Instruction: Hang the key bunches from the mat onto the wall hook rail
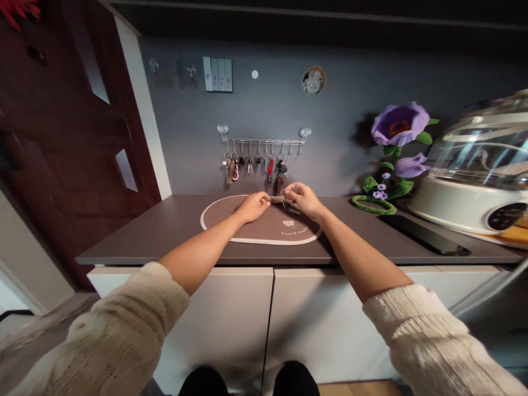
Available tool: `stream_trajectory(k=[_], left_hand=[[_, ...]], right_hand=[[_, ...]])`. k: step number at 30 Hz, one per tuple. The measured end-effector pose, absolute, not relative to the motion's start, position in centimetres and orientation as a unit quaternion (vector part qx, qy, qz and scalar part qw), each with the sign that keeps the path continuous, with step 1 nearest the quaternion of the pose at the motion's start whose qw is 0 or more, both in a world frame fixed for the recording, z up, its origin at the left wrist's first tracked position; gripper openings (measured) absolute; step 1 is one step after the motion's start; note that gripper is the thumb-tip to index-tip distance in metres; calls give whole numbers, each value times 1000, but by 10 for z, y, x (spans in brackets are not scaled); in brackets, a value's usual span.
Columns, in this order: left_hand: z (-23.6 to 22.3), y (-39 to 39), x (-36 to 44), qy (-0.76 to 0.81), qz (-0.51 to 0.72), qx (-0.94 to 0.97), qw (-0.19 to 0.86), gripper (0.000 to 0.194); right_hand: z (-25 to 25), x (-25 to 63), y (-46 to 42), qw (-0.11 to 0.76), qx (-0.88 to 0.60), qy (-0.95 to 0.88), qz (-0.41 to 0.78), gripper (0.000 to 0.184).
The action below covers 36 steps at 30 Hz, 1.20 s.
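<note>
Above the brown mat (251, 232) with a pale rim, I hold a bunch of keys (278, 199) between both hands. My left hand (253, 207) pinches one end of a short strap-like fob on it. At the other end, the fingers of my right hand (304, 199) are closed on the metal key ring. A small key and a dark piece dangle under the ring, partly hidden by my right hand. Just behind, a hook rail (264, 141) on the wall carries several key sets, among them a red one (270, 169) and a brown fob (231, 172).
To the right are a purple fabric flower (399, 127) with a green ring base, a black phone (424, 235) and a white appliance (457, 203) with a transparent cover. A dark red door (78, 137) stands left. White cabinet doors (223, 324) lie below the counter edge.
</note>
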<state>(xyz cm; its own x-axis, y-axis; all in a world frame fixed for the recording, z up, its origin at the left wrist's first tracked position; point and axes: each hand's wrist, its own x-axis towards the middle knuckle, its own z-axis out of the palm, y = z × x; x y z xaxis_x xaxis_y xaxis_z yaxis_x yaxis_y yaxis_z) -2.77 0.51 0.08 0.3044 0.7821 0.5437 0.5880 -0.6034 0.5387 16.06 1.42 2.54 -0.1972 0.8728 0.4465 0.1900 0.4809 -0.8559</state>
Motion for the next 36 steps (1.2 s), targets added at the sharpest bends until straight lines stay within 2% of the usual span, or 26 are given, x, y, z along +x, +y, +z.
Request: stream_trajectory(k=[16,23,29,36], left_hand=[[-2,7,-27,429,402,800,117,23],[-2,6,-25,430,405,799,118,23],[-2,4,-24,423,412,798,120,23],[-6,9,-23,415,421,798,121,24]], right_hand=[[42,163,3,590,-333,-674,294,27],[44,167,4,603,-310,-651,342,36],[46,169,3,626,-304,-591,407,35],[46,174,11,638,-322,-571,404,34]])
